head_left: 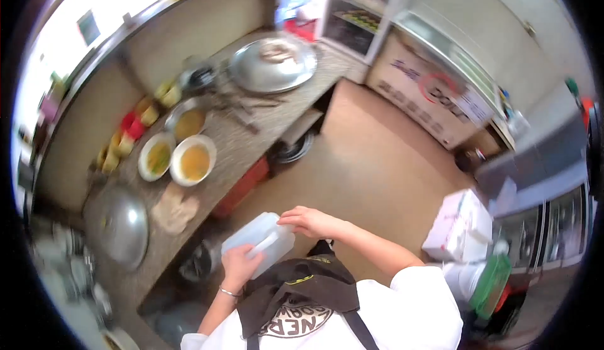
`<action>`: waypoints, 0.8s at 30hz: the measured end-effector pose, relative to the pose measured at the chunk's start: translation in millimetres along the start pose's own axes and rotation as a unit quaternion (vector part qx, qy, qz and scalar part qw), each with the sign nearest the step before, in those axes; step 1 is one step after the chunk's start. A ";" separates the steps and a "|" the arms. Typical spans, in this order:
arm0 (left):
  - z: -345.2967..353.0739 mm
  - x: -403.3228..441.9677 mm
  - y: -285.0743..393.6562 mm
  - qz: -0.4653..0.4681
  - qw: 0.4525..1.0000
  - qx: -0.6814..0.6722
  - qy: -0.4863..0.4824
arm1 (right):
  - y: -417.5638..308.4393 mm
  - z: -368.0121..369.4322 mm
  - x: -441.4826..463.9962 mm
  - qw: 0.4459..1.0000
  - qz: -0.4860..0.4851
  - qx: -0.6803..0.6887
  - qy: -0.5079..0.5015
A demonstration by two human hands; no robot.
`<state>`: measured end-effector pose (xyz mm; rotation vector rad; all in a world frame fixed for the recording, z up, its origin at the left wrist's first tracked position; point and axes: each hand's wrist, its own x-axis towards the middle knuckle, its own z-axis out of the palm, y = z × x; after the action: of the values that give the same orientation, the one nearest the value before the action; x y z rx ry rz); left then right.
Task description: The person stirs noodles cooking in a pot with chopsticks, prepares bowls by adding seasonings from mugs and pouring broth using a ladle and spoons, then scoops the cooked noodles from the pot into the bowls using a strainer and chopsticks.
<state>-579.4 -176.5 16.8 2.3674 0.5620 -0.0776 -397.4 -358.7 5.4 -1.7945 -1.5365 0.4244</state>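
A translucent white plastic jug (272, 254) is held in front of the dark apron, over the floor beside the counter. My left hand (241, 263) is closed round its handle side, with a bracelet at the wrist. At the jug's upper right end, my right hand (306, 221) has its fingers bent together against the top, where a cap may be hidden. On the counter to the left stand two white bowls, one with orange liquid (194, 162) and one with yellow-green food (158, 157), beside a metal bowl (189, 123).
A stone counter (220, 161) runs along the left, bearing a round metal lid (119, 227), a cloth (175, 208) and a large metal tray (251, 76). A white box (458, 224) stands on the floor at right. A freezer chest (421, 89) is at the back.
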 end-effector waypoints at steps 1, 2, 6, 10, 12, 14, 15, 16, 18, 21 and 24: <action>10.1 13.6 32.0 0.004 1.000 -0.003 -0.007 | 11.1 -15.9 -26.1 0.998 0.070 -0.001 -0.002; 30.1 31.5 52.7 0.036 0.999 0.006 -0.022 | 22.6 -32.4 -51.0 0.990 0.139 0.005 -0.002; 101.2 89.0 137.8 0.161 0.983 0.016 -0.084 | 34.9 -110.6 -143.7 0.955 0.269 -0.088 0.088; 167.7 139.5 244.8 0.219 0.965 -0.001 -0.142 | 62.0 -177.6 -235.9 0.930 0.328 -0.090 0.141; 200.6 164.8 302.4 0.299 0.939 0.009 -0.171 | 66.8 -221.2 -274.4 0.850 0.512 -0.106 0.063; 233.7 189.2 361.1 0.315 0.925 0.015 -0.210 | 86.8 -239.1 -326.5 0.849 0.498 -0.105 0.140; 253.8 201.9 387.9 0.353 0.910 0.020 -0.217 | 97.9 -248.2 -348.8 0.853 0.443 -0.107 0.256; 273.3 214.0 413.5 0.387 0.894 0.025 -0.223 | 109.9 -258.6 -370.7 0.843 0.380 -0.107 0.365; 314.7 236.4 468.6 0.423 0.870 0.041 -0.250 | 138.8 -288.2 -412.6 0.816 0.462 -0.093 0.335; 381.2 265.6 539.5 0.452 0.845 0.044 -0.282 | 172.9 -336.0 -470.1 0.750 0.606 -0.038 0.265; 439.0 293.6 610.9 0.459 0.819 0.045 -0.341 | 201.6 -369.0 -525.5 0.794 0.432 -0.134 0.405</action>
<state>-17.9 -756.6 1.8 2.2281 -0.9450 -0.4880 -132.3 -977.3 9.7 -2.3841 -0.1238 -0.1912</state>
